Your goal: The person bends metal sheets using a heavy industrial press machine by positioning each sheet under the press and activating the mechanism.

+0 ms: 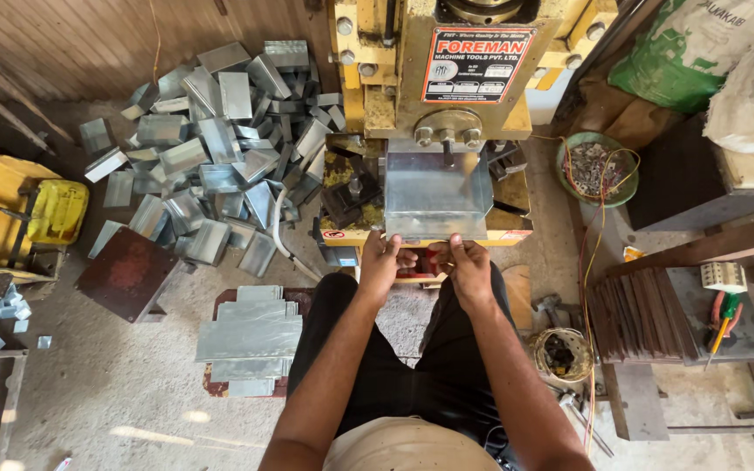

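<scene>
Metal sheet [436,196] — both hands gripping

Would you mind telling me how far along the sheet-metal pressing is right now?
Done: a large heap of bent pieces lies beside the press. In hand: the left hand and right hand grip one metal sheet under it. Left: a stack of flat blanks.

Bare forearms, black trousers [412,366], beige shirt [403,447] at the waist.
</scene>
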